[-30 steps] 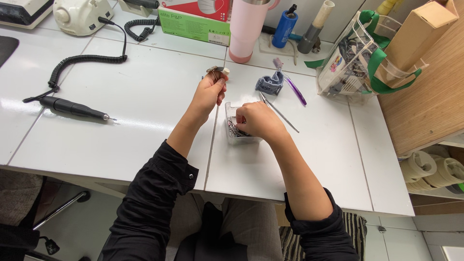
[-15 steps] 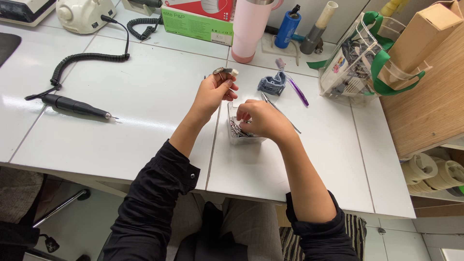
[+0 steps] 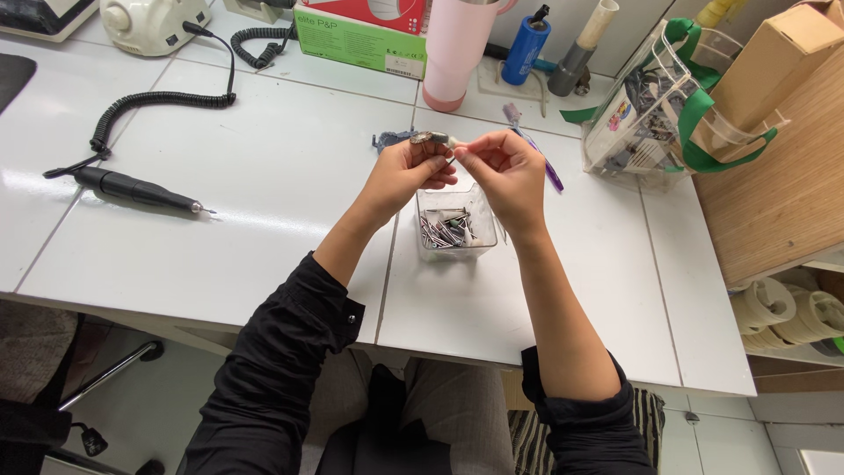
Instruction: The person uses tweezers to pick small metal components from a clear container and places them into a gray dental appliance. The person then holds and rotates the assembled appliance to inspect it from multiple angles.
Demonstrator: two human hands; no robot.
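Note:
Both hands are raised together above a small clear plastic box (image 3: 457,230) that holds several thin metal bits. My left hand (image 3: 406,172) pinches a small brownish round-headed piece (image 3: 428,138) at its fingertips. My right hand (image 3: 503,172) meets it from the right, its fingertips closed on the pale end of that same piece. The box stands on the white table (image 3: 264,220), just below the hands.
A black handpiece (image 3: 132,187) with a coiled cord (image 3: 158,104) lies at the left. A pink tumbler (image 3: 454,48), a green box (image 3: 360,40), a blue bottle (image 3: 527,40) and a clear basket with green handles (image 3: 655,114) line the back. A purple tool (image 3: 545,167) lies beside my right hand.
My right hand has lifted out of the clear box and joined my left hand at the small piece. The box, covered before, now shows its bits.

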